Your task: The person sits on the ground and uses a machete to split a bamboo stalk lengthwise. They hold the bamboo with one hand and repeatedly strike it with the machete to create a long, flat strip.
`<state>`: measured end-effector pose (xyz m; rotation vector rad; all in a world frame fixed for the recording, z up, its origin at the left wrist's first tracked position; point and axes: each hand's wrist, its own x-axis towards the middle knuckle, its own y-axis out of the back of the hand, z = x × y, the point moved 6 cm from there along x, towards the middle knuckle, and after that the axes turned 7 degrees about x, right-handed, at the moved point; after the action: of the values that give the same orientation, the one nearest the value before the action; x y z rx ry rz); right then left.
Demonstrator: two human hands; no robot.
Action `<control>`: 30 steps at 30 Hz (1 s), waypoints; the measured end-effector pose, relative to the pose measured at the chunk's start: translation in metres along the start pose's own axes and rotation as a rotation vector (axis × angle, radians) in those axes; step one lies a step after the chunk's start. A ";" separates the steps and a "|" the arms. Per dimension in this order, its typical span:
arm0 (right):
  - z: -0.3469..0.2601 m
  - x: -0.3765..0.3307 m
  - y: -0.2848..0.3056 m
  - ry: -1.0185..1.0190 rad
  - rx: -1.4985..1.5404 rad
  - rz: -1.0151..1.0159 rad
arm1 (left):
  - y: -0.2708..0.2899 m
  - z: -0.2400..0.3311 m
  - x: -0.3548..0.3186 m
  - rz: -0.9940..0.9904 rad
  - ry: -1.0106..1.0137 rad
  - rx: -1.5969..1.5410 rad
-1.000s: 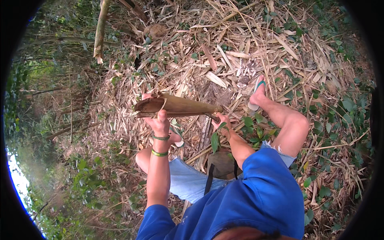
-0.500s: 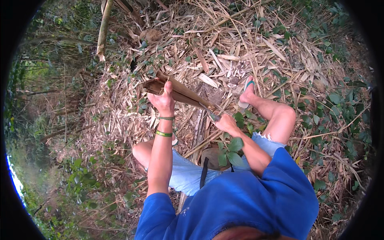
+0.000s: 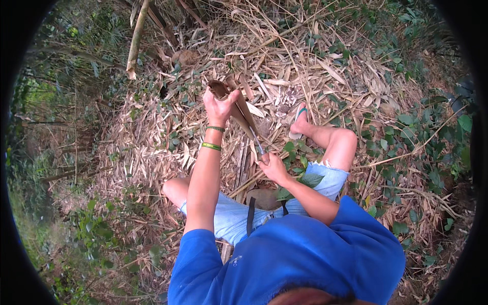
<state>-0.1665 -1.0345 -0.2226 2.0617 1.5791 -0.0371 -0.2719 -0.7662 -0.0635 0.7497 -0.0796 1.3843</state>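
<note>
- Head view: nearest, well below the hollow stalk, is the blue shirt (image 3: pixel 300 244); a small pale mark is printed on it, too small to be read.
- Beyond it, on the forearm below the stalk, a green-and-yellow wristband (image 3: pixel 211 146) is worn; lettering is borne by it, but no brand can be told.
- At the stalk's near end, a knife (image 3: pixel 261 149) is gripped by the right hand (image 3: pixel 275 169), its fingers curled closed round the handle. Whether the blade is sunk in cannot be told.
- The hollow stalk (image 3: pixel 247 113) is held tilted in front of the body; its far, open end is grasped by the left hand (image 3: pixel 218 109), fingers wrapped round.
- For good control, the stalk should be kept steady and the left fingers clear of the blade's line.
- Beyond the stalk, dry leaf litter (image 3: pixel 325 73) is spread.
</note>
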 end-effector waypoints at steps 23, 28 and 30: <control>0.119 0.233 -0.056 -0.035 -0.051 -0.075 | -0.049 -0.112 0.089 0.222 0.076 0.029; 0.076 0.188 -0.017 -0.120 -0.291 -0.145 | -0.008 -0.129 0.091 0.327 0.279 -0.020; 0.057 0.169 -0.016 -0.060 -0.294 -0.156 | 0.012 -0.125 0.091 0.313 0.346 0.008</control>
<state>-0.1113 -0.9062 -0.3347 1.6961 1.6000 0.0726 -0.3087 -0.6234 -0.1122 0.5076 0.0843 1.7965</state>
